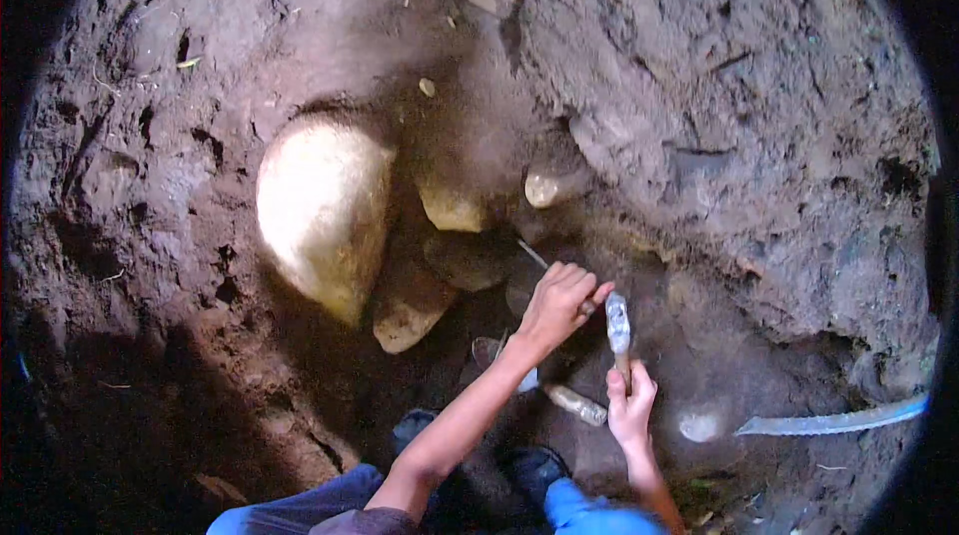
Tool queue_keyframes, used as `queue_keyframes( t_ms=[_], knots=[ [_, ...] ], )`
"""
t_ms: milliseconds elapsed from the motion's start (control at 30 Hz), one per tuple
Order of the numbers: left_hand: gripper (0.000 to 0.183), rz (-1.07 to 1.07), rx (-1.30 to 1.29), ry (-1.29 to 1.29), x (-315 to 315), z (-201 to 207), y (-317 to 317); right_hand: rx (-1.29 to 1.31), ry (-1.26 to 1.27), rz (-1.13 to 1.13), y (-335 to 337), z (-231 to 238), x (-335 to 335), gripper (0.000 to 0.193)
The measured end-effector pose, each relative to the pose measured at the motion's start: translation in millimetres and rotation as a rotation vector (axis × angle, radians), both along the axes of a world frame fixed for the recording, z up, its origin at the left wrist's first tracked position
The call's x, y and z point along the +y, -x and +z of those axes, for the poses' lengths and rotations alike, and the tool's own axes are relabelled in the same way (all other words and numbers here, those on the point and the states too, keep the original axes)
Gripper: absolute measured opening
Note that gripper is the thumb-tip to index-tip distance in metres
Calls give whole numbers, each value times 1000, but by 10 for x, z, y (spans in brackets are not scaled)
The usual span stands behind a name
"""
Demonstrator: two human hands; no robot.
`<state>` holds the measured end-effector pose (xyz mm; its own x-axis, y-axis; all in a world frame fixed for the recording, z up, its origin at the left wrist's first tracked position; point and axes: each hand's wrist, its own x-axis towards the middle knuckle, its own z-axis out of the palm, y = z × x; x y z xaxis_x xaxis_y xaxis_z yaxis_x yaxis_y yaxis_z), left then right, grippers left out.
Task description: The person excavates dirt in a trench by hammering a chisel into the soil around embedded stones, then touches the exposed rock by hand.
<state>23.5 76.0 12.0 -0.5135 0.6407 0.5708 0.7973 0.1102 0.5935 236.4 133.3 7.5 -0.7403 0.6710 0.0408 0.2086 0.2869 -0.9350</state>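
Clearly, gripping hands [559, 305] [632, 405], silvery hammer [618, 325], rod [532, 253]

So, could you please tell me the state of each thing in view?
Left hand, closed around the rod
Rod, held at a slant
Right hand, closed around the hammer's handle
Hammer, held, head near the left hand
Large stone, partly buried
Handled tool, lying down, unheld
Curved strip, unheld

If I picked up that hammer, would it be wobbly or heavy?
Probably stiff, not wobbly: the hammer sticks straight out of the right hand without sagging. It might feel top-heavy, because its shiny head looks like metal and is thicker than the brown handle.
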Motion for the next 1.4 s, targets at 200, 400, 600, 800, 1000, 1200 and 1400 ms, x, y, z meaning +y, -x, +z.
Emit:
queue_keyframes(
  t_ms=[200, 400, 600, 800, 1000, 1200, 1400],
  knots=[
    [26, -99, 39, 31, -45, -148, -11, -69, 44, -7, -38, -18, 15, 36],
    [29, -126, 47, 71, -46, -136, 46, -28, 199, 30, -142, -102, -114, 37],
    [27, -186, 44, 168, -51, -295, 78, 91, 555, 5, -157, -359, -251, 40],
    [23, -201, -3, 92, -7, -350, 40, 409, 483, -14, -209, -571, -469, 47],
    [16, -230, 73, 202, -32, -406, 56, 396, 485, -126, -141, -588, -498, 46],
    [15, -239, 18, 185, -71, -305, 183, 155, 630, -89, -174, -484, -548, 48],
    [13, -261, 14, 182, -146, -307, 95, 12, 440, -36, -99, -438, -399, 45]
  ],
)
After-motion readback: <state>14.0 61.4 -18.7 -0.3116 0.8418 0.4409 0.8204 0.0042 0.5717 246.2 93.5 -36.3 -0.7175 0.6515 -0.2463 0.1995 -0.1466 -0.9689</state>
